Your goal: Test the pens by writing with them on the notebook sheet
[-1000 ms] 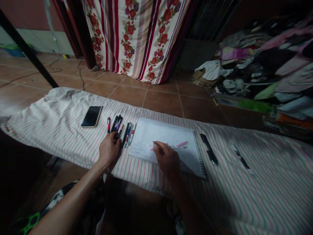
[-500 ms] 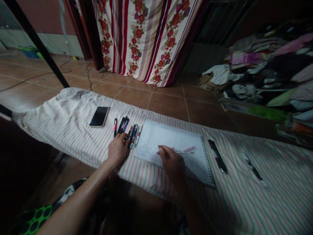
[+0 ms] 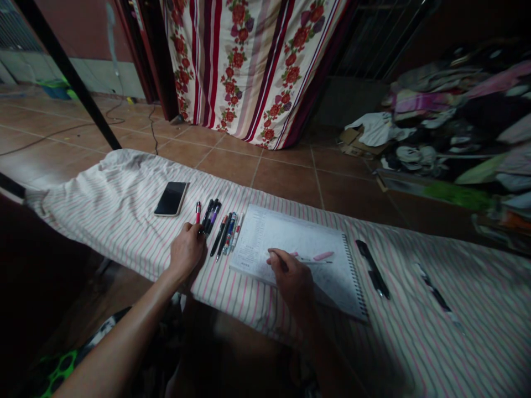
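Note:
My left hand (image 3: 187, 250) is closed, its fingertips at the lower end of a red and black pen (image 3: 198, 211) on the cloth. Beside it lie several black and purple pens (image 3: 211, 214), and to their right a row of pens (image 3: 226, 235) in black, blue and red-white. Over the spiral notebook (image 3: 265, 232), my right hand (image 3: 292, 276) is closed in a pinch; what is between the fingers is too small to make out. A pink pen barrel piece (image 3: 323, 256) and a thin pen refill (image 3: 317, 262) lie on the notebook next to that hand.
A smartphone (image 3: 171, 199) lies left of the pens on the striped cloth (image 3: 103, 193). Right of the notebook are black pens (image 3: 372, 271) and a black and clear pen (image 3: 440, 298). Behind are a floral curtain (image 3: 249, 72) and a clothes heap (image 3: 448, 121).
My left hand has moved left, from the middle pens to the red and black pen, uncovering the row beside the notebook. My right hand keeps nearly the same place and pinch.

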### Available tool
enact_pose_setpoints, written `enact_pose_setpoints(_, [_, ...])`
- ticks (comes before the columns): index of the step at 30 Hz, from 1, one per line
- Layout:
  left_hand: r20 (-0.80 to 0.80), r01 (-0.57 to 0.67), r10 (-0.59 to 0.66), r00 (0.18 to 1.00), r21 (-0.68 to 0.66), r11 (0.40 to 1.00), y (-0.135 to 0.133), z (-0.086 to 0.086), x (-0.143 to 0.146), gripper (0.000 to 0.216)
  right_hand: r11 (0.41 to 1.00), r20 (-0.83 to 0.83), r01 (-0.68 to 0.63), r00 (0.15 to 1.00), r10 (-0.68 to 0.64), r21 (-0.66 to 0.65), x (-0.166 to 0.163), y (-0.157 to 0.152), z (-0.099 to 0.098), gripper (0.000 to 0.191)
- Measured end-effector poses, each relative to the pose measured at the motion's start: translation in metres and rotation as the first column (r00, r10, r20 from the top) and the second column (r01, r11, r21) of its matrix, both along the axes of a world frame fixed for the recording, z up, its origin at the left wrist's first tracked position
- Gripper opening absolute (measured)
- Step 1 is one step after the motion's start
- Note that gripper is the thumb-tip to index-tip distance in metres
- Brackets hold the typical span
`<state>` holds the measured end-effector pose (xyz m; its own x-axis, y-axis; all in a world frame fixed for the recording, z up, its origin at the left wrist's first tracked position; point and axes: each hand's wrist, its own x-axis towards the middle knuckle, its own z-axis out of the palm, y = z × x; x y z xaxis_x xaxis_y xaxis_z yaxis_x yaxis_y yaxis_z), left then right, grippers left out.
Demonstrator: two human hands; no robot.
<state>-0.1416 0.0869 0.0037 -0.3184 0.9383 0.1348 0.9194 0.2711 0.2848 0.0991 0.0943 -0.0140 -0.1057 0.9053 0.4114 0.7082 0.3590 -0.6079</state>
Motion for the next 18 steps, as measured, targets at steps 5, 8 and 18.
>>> enact_pose_setpoints(5, [-0.048, 0.008, -0.01, 0.999, -0.042, 0.999, 0.001, 0.0, 0.007, 0.026, 1.0, -0.014, 0.003, 1.0, -0.003, 0.006, -0.001, 0.001, -0.004, 0.031])
enact_pose_setpoints(8, [-0.063, 0.003, -0.005, 0.998, -0.021, 1.0, 0.003, -0.001, 0.008, 0.027, 1.0, -0.007, -0.019, 1.0, 0.019, 0.016, -0.001, 0.003, -0.006, 0.03])
enact_pose_setpoints(18, [-0.085, 0.019, -0.019, 0.996, -0.009, 1.0, 0.007, 0.002, 0.019, 0.028, 1.0, -0.046, -0.007, 0.999, 0.007, -0.015, -0.005, -0.001, -0.003, 0.028])
